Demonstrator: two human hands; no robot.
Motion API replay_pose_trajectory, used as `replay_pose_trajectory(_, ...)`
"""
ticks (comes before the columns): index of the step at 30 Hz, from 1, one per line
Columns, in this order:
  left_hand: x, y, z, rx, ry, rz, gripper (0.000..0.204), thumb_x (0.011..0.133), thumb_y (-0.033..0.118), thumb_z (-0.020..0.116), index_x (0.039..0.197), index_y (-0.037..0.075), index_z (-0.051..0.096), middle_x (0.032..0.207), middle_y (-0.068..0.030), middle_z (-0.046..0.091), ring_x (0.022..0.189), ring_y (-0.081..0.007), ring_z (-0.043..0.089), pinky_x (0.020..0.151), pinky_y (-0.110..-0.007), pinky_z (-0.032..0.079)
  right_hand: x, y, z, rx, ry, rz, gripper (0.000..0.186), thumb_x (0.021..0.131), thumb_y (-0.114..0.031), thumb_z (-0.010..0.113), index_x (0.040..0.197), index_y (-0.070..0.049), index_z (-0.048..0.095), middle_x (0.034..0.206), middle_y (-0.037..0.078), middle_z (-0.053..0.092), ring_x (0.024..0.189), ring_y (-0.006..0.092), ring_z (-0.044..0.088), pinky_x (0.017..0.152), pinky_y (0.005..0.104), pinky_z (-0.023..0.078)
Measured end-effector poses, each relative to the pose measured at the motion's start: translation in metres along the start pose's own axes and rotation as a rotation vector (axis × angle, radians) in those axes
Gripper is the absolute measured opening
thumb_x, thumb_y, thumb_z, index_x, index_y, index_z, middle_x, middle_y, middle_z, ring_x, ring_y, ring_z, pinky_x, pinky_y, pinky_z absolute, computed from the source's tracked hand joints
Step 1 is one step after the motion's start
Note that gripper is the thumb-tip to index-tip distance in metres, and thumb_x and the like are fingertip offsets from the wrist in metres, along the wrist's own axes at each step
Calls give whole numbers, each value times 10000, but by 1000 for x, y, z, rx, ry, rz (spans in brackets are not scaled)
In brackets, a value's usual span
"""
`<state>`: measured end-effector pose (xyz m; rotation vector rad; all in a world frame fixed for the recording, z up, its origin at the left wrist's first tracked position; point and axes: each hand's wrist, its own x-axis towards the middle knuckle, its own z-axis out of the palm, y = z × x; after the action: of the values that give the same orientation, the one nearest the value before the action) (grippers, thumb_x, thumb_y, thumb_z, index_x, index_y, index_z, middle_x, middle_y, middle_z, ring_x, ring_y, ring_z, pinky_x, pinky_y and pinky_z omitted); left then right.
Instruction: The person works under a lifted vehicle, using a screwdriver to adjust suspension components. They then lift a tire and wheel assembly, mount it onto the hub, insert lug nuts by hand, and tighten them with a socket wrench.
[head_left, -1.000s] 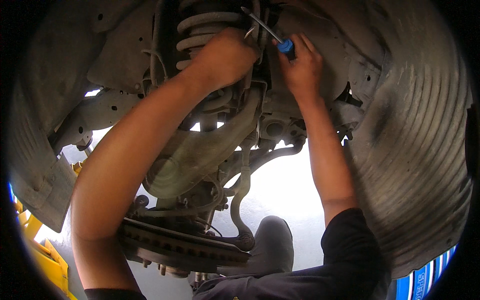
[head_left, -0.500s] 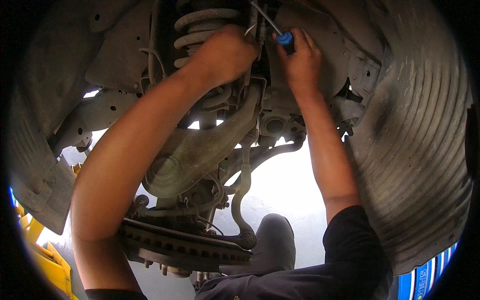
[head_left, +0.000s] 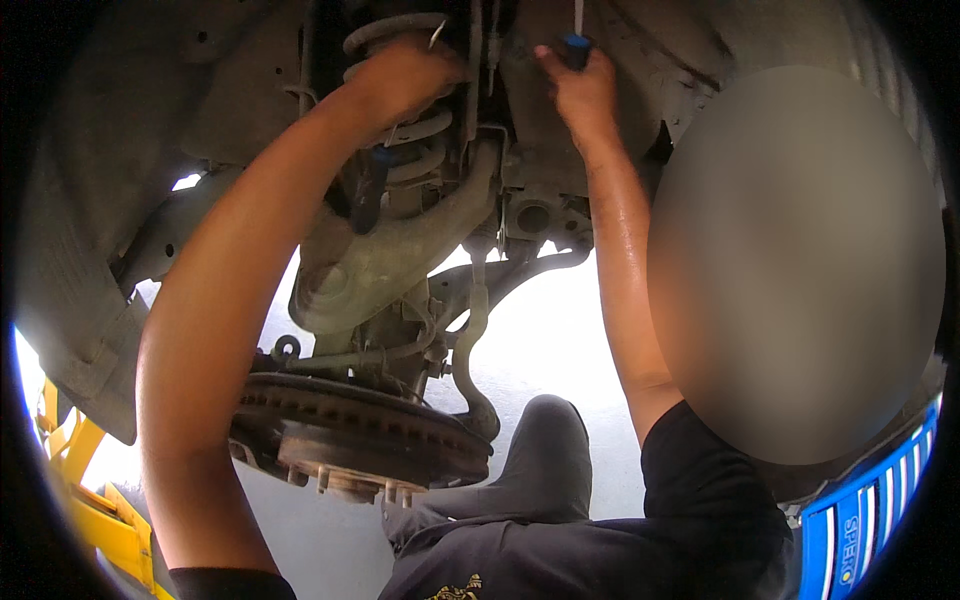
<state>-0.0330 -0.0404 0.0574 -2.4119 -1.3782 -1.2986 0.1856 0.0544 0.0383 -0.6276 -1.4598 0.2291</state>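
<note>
Right of the spring, the right hand grips a screwdriver, shaft upward, while the left hand is clenched round a second screwdriver, handle dangling below it — likely tool positioning — which probably calls for a careful aim next.

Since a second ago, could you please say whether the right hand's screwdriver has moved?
Yes, the screwdriver has swung rightward, away from the coil spring; its visible shaft now nearly upright.

Left arm raised, right fingers curled
</note>
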Motion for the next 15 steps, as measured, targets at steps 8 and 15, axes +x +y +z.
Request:
replay_pose_trajectory(8, -48, 48, -39, -371, -82, -217, 357, 938, 230, 611, 1246, 65, 682, 1263, -139, 668, 1083, -190, 638, 873, -280, 504, -101, 29, -65, -134, 17, 186, 398, 879, -376, 773, 906, -11, 615, 762, 147, 639, 709, 295, 625, 707, 433, 485)
replay_pose_trajectory(15, -122, 80, -68, -950, 66, -280, 273, 1004, 175, 564, 1218, 10, 604, 892, -16, 565, 594, -50, 388, 477, -190, 290, -253, 31, -103, -112, -201, 400, 629, 974, -472, 609, 1338, 21, 466, 1052, 247, 710, 1057, 374, 684, 911, 424, 508)
